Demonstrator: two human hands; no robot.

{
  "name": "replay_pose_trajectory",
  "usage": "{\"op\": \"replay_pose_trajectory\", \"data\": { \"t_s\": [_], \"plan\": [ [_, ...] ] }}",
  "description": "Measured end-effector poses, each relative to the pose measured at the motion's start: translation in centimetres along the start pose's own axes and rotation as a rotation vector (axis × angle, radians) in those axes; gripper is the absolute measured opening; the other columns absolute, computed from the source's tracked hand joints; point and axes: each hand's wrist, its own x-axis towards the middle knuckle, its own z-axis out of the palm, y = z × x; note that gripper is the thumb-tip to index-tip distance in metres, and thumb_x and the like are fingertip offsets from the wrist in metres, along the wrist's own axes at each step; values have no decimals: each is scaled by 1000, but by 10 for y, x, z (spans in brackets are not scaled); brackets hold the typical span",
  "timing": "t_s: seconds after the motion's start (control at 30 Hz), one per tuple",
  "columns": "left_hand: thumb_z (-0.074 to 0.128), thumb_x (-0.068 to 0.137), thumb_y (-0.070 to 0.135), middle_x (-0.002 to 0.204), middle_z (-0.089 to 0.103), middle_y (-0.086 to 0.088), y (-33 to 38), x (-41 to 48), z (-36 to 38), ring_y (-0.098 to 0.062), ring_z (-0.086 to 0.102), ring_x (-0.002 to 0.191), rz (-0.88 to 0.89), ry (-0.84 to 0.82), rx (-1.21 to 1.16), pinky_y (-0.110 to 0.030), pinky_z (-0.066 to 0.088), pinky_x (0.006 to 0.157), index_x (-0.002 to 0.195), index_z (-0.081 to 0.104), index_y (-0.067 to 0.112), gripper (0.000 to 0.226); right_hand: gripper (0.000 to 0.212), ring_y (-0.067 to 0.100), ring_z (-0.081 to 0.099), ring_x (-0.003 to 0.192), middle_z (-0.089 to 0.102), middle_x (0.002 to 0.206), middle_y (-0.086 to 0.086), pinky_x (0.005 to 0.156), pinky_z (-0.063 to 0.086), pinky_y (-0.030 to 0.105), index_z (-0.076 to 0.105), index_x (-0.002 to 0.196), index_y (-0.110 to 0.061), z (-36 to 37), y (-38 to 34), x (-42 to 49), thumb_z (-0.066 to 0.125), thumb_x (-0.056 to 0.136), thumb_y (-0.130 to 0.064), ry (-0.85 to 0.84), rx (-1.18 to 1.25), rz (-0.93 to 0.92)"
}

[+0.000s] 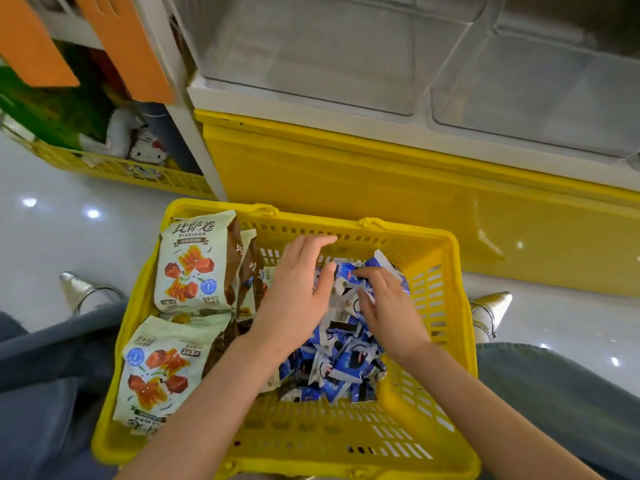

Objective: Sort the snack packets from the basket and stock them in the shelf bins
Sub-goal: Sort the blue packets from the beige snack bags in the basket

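Note:
A yellow plastic basket (433, 403) sits on the floor between my knees. Several small blue-and-white snack packets (341, 367) are heaped in its right half. Large pale green snack bags (194, 268) stand along its left side, with another one lying below them (161, 372). My left hand (296, 296) reaches over the heap with straight fingers, its palm against the blue packets. My right hand (384, 306) is curled over the top of the heap and pinches blue packets at its fingertips. Two clear shelf bins (311, 57) (540, 84) stand on the shelf above.
The shelf has a white ledge and a yellow base panel (346, 174) directly behind the basket. At left, a white upright (180, 109) separates another shelf holding a yellow wire tray with a plush toy (149, 152). My legs and pointed shoes flank the basket on glossy floor.

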Motion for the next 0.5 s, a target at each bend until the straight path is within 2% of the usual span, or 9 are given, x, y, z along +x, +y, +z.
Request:
{"op": "replay_pose_trajectory", "data": {
  "t_s": [0.07, 0.13, 0.23, 0.3, 0.33, 0.37, 0.43, 0.47, 0.5],
  "plan": [
    [39, 94, 28, 112, 41, 17, -3, -12, -36, 8, 36, 107, 64, 194, 7, 1, 27, 91, 123, 47, 22, 31, 29, 19, 51, 115, 49, 129, 4, 85, 42, 25, 47, 127, -13, 16, -13, 2, 43, 98, -16, -134, -14, -121],
    [40, 93, 24, 106, 44, 15, -17, -27, -67, 5, 42, 99, 61, 391, 24, -8, 37, 86, 114, 52, 19, 25, 35, 20, 44, 122, 44, 134, 4, 95, 40, 29, 42, 133, -13, 37, -24, 10, 43, 98, -18, -281, -52, -177],
    [43, 93, 15, 106, 42, 8, -54, -50, -98, -2, 42, 100, -153, 547, 82, -14, 35, 86, 113, 51, 17, 22, 49, 22, 38, 129, 35, 144, 5, 102, 34, 31, 31, 142, -14, 67, -35, 26, 47, 97, -24, -497, -150, -179],
    [44, 96, 16, 115, 41, -1, -84, -65, -105, -16, 39, 113, -418, 489, 110, -26, 31, 94, 123, 47, 14, 28, 59, 22, 33, 134, 31, 148, 6, 106, 31, 31, 24, 145, -12, 83, -39, 35, 51, 95, -28, -607, -225, -193],
    [42, 97, 21, 121, 44, -5, -98, -73, -107, -17, 40, 117, -546, 418, 59, -26, 33, 95, 126, 45, 15, 30, 64, 21, 30, 136, 29, 150, 6, 109, 28, 31, 22, 146, -11, 90, -40, 39, 54, 94, -30, -646, -271, -197],
    [41, 98, 27, 120, 50, -4, -109, -79, -107, -14, 48, 114, -659, 339, -56, -22, 41, 89, 124, 47, 18, 28, 68, 22, 27, 139, 26, 152, 7, 112, 24, 31, 19, 147, -11, 95, -41, 42, 55, 93, -32, -677, -319, -194],
    [39, 97, 37, 97, 64, 3, -123, -87, -105, 0, 65, 82, -819, 254, -398, -9, 47, 59, 108, 53, 26, 22, 72, 21, 18, 143, 18, 156, 6, 115, 17, 31, 14, 149, -11, 104, -40, 46, 53, 93, -36, -709, -442, -204],
    [39, 97, 39, 88, 67, 4, -127, -88, -104, 0, 67, 71, -850, 258, -513, -10, 46, 51, 103, 55, 27, 21, 73, 20, 15, 144, 16, 157, 4, 115, 17, 31, 12, 149, -12, 107, -39, 48, 50, 94, -41, -710, -511, -219],
    [39, 96, 39, 85, 69, 3, -131, -87, -103, -3, 68, 68, -853, 269, -561, -12, 47, 51, 101, 56, 26, 22, 73, 19, 15, 144, 15, 157, 3, 115, 20, 32, 11, 150, -14, 108, -38, 49, 47, 94, -45, -706, -569, -230]
  ]
}}
